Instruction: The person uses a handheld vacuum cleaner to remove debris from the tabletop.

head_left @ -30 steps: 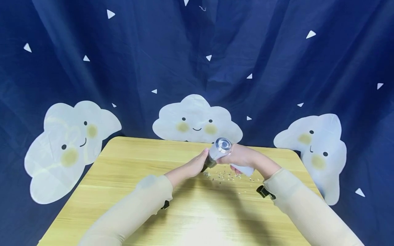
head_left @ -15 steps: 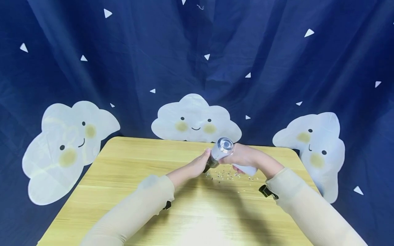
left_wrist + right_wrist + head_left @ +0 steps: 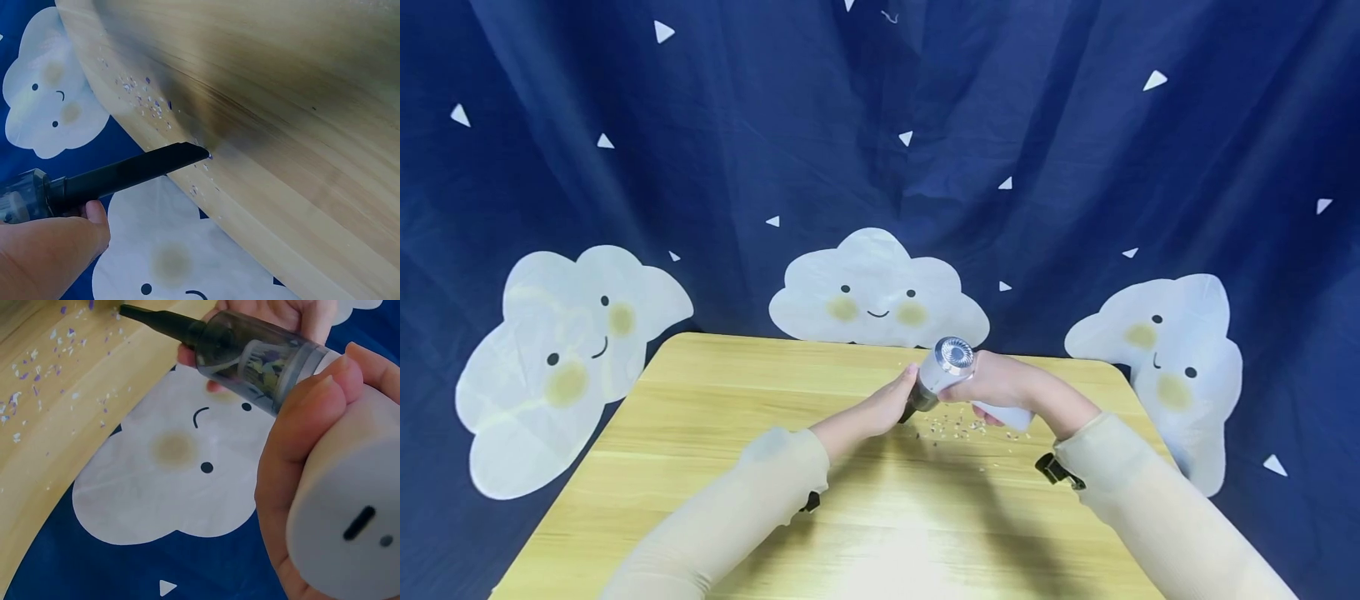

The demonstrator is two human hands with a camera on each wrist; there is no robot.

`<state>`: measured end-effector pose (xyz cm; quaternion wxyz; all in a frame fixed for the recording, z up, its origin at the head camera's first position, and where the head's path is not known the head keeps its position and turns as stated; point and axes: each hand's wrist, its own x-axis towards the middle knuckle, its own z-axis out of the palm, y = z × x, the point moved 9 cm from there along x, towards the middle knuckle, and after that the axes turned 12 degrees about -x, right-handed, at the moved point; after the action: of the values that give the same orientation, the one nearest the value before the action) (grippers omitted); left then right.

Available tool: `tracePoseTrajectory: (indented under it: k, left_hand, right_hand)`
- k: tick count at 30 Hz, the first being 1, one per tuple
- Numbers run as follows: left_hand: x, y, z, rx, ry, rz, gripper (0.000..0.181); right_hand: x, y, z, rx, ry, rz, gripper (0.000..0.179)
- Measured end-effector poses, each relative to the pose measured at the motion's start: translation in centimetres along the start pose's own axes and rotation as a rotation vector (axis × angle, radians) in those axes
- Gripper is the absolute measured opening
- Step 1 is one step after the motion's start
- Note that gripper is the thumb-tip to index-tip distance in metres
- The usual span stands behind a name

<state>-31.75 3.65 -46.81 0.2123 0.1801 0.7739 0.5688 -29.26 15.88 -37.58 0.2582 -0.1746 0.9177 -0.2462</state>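
Bench (image 3: pixel 700 467): wood-grain top, rounded far corners, strong glare at the near middle. A dark blue curtain (image 3: pixel 775 108) stands beyond the far edge, printed with white triangles and smiling clouds (image 3: pixel 880 267). White and purple scraps (image 3: pixel 156 106) lie scattered on the far part, right of centre.

Both arms, in pale sleeves (image 3: pixel 752 500), reach forward and converge on a vacuum (image 3: pixel 937 371) over the far part of the bench. The right hand (image 3: pixel 992 379) is wrapped round its white body. The left hand (image 3: pixel 883 407) is closed about the clear canister (image 3: pixel 250 359) at the base of the nozzle (image 3: pixel 125 175). Coloured bits show inside the canister. The nozzle slants down to the scraps, its tip at the bench; contact cannot be confirmed.

Compared with one second ago, the vacuum and both hands sit slightly further right, the grips unchanged. Fewer scraps show beside the nozzle tip.
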Motion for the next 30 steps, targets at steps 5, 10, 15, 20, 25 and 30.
tracePoseTrajectory:
  k: [5, 10, 15, 20, 25, 30]
  left_hand:
    - [0.1, -0.3, -0.5, -0.007, -0.003, 0.005, 0.078]
    - [0.4, -0.7, -1.3, -0.016, 0.025, 0.001, 0.085]
    - [0.7, -0.8, -2.0, 0.003, 0.054, -0.005, 0.087]
    - [1.0, -0.7, -2.5, 0.005, 0.066, 0.024, 0.086]
    - [1.4, -0.7, -2.7, 0.002, 0.050, 0.051, 0.083]
    - [2.1, -0.7, -2.7, -0.008, 0.034, 0.067, 0.080]
  right_hand:
    - [0.5, -0.2, 0.1, 0.006, 0.013, -0.014, 0.032]
    - [1.1, -0.4, 0.1, -0.001, 0.035, -0.035, 0.033]
    - [1.8, -0.3, 0.2, 0.005, 0.056, -0.024, 0.030]
    - [2.4, -0.3, 0.2, -0.028, 0.082, -0.019, 0.025]
    - [2.8, 0.1, 0.0, -0.053, 0.110, 0.019, 0.025]
    - [3.1, 0.5, -0.3, -0.066, 0.135, 0.054, 0.028]
